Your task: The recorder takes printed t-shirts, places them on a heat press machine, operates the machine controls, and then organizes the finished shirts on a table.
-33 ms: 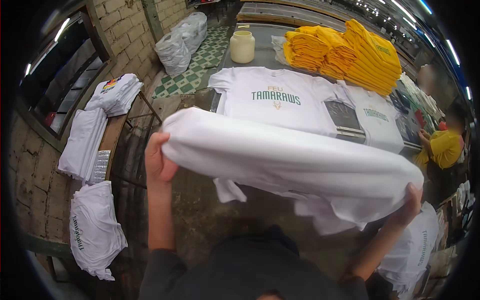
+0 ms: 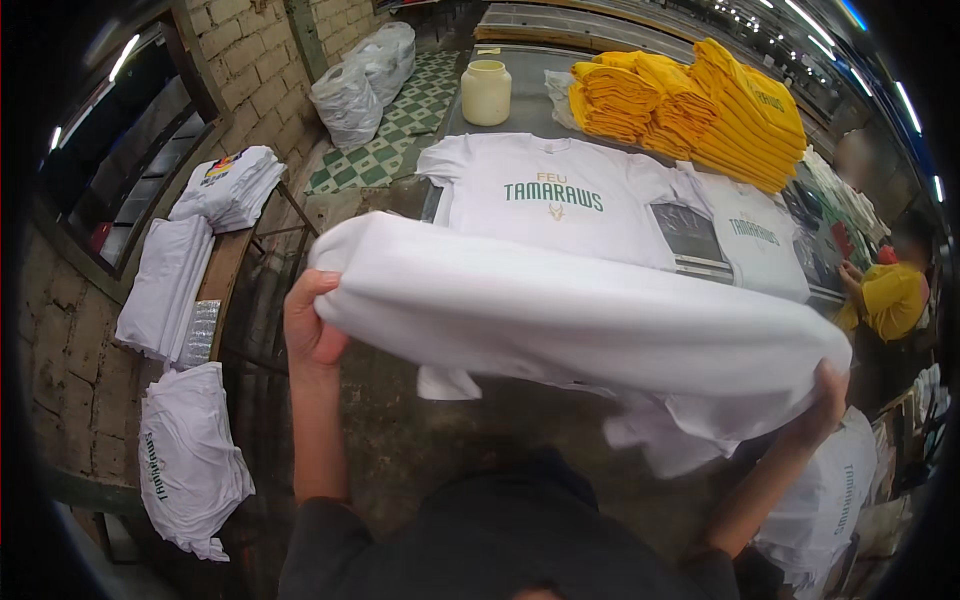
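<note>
The left hand (image 2: 314, 315) and right hand (image 2: 828, 396) tightly pinched opposite ends of a white garment (image 2: 580, 310), held aloft before a table (image 2: 527, 80). On it lay a spread-out printed shirt (image 2: 550, 195) and folded yellow clothes (image 2: 740, 135).

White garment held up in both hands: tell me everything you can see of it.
The white garment looks like soft fabric, plain on the broad face in view. It is spread in the air between the left hand and the right hand, which grip its ends; the right end sits lower in the picture. Loose flaps hang beneath, the right one blurred. It partly hides a printed white shirt behind.
</note>
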`<act>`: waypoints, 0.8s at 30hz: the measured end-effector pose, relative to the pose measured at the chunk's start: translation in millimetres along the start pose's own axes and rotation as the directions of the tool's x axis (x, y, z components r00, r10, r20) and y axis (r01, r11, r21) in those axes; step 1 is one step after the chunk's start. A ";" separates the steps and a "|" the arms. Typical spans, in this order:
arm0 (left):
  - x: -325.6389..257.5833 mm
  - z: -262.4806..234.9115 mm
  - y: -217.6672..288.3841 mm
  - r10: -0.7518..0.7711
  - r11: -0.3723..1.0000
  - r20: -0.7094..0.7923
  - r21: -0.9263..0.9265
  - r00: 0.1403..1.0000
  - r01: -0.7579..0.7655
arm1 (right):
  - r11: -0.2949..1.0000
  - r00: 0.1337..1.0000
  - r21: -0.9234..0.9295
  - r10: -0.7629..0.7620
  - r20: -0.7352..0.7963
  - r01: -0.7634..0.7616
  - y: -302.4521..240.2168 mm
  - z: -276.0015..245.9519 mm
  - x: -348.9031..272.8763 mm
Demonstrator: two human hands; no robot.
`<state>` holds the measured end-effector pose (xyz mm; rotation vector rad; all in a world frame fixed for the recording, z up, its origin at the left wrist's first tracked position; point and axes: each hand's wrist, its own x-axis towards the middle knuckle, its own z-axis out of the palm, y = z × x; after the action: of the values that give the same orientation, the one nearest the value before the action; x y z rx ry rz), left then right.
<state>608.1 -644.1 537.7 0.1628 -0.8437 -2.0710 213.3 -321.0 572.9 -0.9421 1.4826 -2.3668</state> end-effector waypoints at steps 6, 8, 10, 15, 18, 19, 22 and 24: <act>89.9 8.4 3.0 0.142 0.972 0.074 0.179 0.987 -0.153 | 0.946 0.953 0.118 0.301 0.027 -0.302 60.9 32.4 142.3; 145.8 0.1 3.5 0.053 0.942 0.058 0.327 0.997 -0.069 | 0.914 0.915 0.069 0.394 0.084 -0.400 97.5 51.6 198.4; 209.7 -3.9 6.1 0.037 0.916 -0.008 0.399 0.999 -0.031 | 0.915 0.884 0.004 0.389 0.260 -0.404 127.1 76.7 255.1; 319.9 24.4 31.8 0.437 0.722 0.066 0.570 0.897 -0.394 | 0.967 0.912 0.176 0.101 0.398 -0.184 140.9 119.6 367.3; 334.6 39.3 43.1 0.510 0.662 0.187 0.538 0.840 -0.522 | 0.942 0.937 0.325 -0.036 0.348 -0.085 141.5 126.2 401.3; 333.2 40.2 41.9 0.509 0.652 0.187 0.554 0.840 -0.518 | 0.953 0.939 0.298 -0.046 0.341 -0.061 144.5 125.1 405.2; 323.2 28.8 23.4 0.498 0.622 0.096 0.653 0.862 -0.432 | 0.983 0.954 0.165 0.023 0.298 -0.075 166.3 118.2 397.0; 308.2 10.2 -0.3 0.448 0.655 0.004 0.679 0.894 -0.332 | 0.994 0.967 -0.044 0.107 0.233 -0.099 189.7 111.5 377.8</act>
<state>414.6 -875.3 602.6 0.4886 -1.3587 -1.2506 -44.4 -673.2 597.8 -1.0826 1.4443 -2.0822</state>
